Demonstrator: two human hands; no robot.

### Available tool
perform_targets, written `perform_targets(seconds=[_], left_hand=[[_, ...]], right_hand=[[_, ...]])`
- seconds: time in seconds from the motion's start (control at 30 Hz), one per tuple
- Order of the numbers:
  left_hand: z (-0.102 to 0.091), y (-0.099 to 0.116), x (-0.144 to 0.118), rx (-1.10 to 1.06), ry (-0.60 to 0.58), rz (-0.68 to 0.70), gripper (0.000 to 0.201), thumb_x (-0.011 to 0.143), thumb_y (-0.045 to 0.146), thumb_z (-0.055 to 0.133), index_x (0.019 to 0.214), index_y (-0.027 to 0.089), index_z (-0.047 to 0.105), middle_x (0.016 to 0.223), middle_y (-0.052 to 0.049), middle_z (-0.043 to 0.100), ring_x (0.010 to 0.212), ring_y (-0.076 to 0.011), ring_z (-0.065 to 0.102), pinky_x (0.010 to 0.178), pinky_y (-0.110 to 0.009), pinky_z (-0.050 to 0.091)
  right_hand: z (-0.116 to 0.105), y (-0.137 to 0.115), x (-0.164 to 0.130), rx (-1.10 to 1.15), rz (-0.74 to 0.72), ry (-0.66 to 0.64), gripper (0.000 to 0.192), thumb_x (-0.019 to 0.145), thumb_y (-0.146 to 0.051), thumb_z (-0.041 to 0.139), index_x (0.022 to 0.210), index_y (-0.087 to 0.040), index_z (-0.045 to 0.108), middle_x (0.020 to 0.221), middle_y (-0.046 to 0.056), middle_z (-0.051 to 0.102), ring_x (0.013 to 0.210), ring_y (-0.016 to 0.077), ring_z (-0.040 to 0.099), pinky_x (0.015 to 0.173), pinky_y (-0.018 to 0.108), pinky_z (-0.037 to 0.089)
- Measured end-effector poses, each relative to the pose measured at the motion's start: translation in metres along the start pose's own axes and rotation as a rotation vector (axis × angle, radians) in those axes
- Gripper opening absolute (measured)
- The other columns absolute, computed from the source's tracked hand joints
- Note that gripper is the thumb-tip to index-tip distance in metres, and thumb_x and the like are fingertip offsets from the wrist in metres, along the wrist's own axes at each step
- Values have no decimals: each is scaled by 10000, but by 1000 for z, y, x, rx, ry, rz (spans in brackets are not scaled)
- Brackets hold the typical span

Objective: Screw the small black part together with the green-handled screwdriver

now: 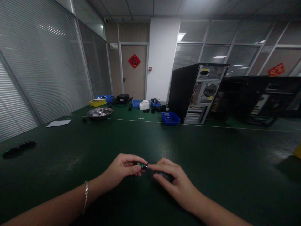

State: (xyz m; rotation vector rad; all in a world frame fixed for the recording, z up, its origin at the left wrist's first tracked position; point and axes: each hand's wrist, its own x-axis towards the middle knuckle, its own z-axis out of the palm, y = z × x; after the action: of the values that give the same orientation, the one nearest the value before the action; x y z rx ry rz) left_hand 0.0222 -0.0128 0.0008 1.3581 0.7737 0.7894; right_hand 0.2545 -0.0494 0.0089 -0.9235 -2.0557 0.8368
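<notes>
While the left hand (122,171) pinches a small green part (140,164), the right hand (175,183) grips its tip.

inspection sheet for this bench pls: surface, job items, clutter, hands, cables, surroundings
Surface: dark green table, one white line across.
Job's things: small green part pinched in left hand; thin tool in right hand, its tip at the part.
Clutter: metal bowl, blue bin, yellow bin, paper, PC tower.
Hands: both closed on their items.
Cables: dark tangle at far edge.
Surroundings: blinds, door.
</notes>
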Motion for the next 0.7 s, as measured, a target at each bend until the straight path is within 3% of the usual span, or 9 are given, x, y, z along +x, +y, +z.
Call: perform_targets(seconds=[0.43,0.7], left_hand=[[0,-4,3,-92,16,-35,277,717,309,774,932,135,757,762,-78,747,647,-162,610,656,-295,458],[3,0,0,53,62,-2,251,755,288,732,975,169,757,778,-41,726,659,-155,584,672,-292,451]], right_hand=[[0,-1,0,5,-24,3,301,928,-200,579,1213,-232,668,927,67,647,850,194,625,763,319,492],[2,2,-1,-51,-9,21,315,928,-200,578,1230,-252,652,929,58,640,843,191,622,756,312,500]])
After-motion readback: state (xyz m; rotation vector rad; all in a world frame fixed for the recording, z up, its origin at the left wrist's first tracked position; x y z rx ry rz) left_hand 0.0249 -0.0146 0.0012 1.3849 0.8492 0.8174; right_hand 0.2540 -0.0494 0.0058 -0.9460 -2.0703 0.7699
